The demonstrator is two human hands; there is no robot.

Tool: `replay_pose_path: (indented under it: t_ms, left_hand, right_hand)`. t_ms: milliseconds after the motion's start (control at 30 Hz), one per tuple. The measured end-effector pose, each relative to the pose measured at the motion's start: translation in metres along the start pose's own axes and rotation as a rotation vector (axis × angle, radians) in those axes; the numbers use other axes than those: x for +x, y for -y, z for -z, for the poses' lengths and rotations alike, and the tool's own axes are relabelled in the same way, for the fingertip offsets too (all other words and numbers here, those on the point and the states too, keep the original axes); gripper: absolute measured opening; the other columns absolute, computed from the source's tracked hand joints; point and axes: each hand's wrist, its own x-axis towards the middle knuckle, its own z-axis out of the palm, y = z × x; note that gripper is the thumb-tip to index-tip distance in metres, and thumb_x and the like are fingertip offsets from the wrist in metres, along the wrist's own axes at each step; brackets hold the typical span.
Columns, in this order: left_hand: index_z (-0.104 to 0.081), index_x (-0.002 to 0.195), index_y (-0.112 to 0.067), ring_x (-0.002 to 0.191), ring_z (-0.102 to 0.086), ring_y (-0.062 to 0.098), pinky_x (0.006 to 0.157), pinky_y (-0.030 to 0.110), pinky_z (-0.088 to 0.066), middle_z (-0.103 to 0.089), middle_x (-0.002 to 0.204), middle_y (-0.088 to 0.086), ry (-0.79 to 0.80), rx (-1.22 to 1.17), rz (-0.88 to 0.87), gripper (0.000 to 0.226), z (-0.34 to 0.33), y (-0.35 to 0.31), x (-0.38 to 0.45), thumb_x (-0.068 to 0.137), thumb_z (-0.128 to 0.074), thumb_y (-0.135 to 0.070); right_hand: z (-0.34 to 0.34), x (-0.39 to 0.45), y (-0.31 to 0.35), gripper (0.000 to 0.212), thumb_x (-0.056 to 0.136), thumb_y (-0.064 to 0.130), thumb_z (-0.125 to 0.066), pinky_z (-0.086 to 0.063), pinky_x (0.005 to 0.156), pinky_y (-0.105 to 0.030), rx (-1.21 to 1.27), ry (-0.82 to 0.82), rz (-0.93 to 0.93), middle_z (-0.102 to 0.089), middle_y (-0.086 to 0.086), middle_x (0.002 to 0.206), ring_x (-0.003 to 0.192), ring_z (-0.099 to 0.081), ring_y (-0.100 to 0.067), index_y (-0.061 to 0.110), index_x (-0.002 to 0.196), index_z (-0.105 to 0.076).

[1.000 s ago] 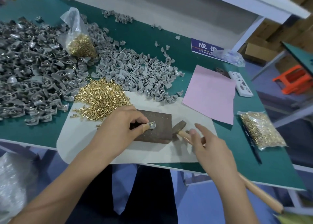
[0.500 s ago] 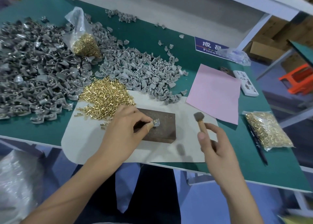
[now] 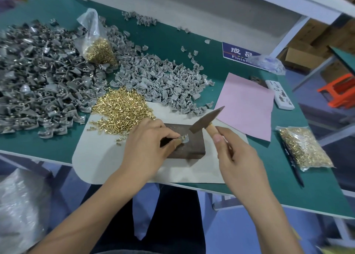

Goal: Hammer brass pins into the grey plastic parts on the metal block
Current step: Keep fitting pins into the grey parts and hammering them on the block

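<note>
Swung down, hammer (image 3: 206, 120) gripped by right hand (image 3: 238, 157) — left hand (image 3: 148, 148) pinches grey part (image 3: 184, 139).

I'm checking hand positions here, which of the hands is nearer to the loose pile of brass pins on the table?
Left. The left hand sits right at the loose brass pin pile's near edge, pinching a grey part on the metal block. The right hand, gripping the hammer, is beyond the block.
</note>
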Motion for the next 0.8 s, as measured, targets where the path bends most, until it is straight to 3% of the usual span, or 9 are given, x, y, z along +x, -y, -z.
replay_pose_path:
  t_ms: [167, 333, 533, 667, 800]
  left_hand:
    - [-0.078, 0.087, -0.037, 0.080, -0.043, 0.010, 0.057, 0.023, -0.028, -0.056, 0.073, -0.017, 0.023, 0.121, -0.043, 0.009, 0.008, -0.007, 0.007, 0.083, -0.076, -0.045]
    - [-0.080, 0.089, -0.035, 0.080, -0.044, 0.012, 0.060, 0.028, -0.030, -0.060, 0.075, -0.014, 0.082, 0.199, -0.110, 0.013, 0.014, -0.011, 0.016, 0.083, -0.076, -0.045]
    - [-0.078, 0.099, -0.040, 0.088, -0.044, 0.009, 0.063, 0.026, -0.029, -0.063, 0.084, -0.016, 0.167, 0.279, -0.132, 0.018, 0.018, -0.011, 0.023, 0.085, -0.071, -0.049]
    - [-0.078, 0.100, -0.040, 0.087, -0.044, 0.008, 0.063, 0.026, -0.032, -0.065, 0.084, -0.016, 0.177, 0.272, -0.124, 0.018, 0.019, -0.011, 0.022, 0.084, -0.073, -0.047]
    - [-0.078, 0.100, -0.042, 0.088, -0.044, 0.009, 0.062, 0.027, -0.030, -0.064, 0.084, -0.016, 0.192, 0.293, -0.128, 0.019, 0.020, -0.012, 0.025, 0.084, -0.071, -0.049]
  right_hand:
    - [0.008, -0.009, 0.013, 0.026, 0.103, 0.055, -0.034, -0.046, 0.052, -0.041, 0.080, -0.098, 0.006, -0.052, 0.003, 0.067, 0.057, -0.045, -0.019, 0.053, 0.115, -0.056]
    - [0.003, -0.018, 0.012, 0.026, 0.105, 0.054, -0.036, -0.042, 0.051, -0.033, -0.028, -0.011, -0.019, -0.052, 0.017, 0.061, 0.054, -0.045, -0.013, 0.053, 0.121, -0.056]
    - [-0.007, -0.019, 0.011, 0.027, 0.104, 0.056, -0.032, -0.040, 0.052, -0.035, 0.043, -0.055, -0.057, -0.054, 0.016, 0.065, 0.055, -0.045, -0.015, 0.053, 0.120, -0.055]
    - [-0.017, -0.024, 0.012, 0.028, 0.103, 0.057, -0.034, -0.049, 0.058, -0.041, -0.029, -0.001, -0.061, -0.055, 0.013, 0.065, 0.056, -0.046, -0.016, 0.056, 0.123, -0.053]
    - [-0.011, -0.022, 0.012, 0.036, 0.102, 0.062, -0.028, -0.045, 0.051, -0.034, -0.035, -0.095, -0.075, -0.055, 0.020, 0.067, 0.058, -0.047, -0.014, 0.054, 0.126, -0.053]
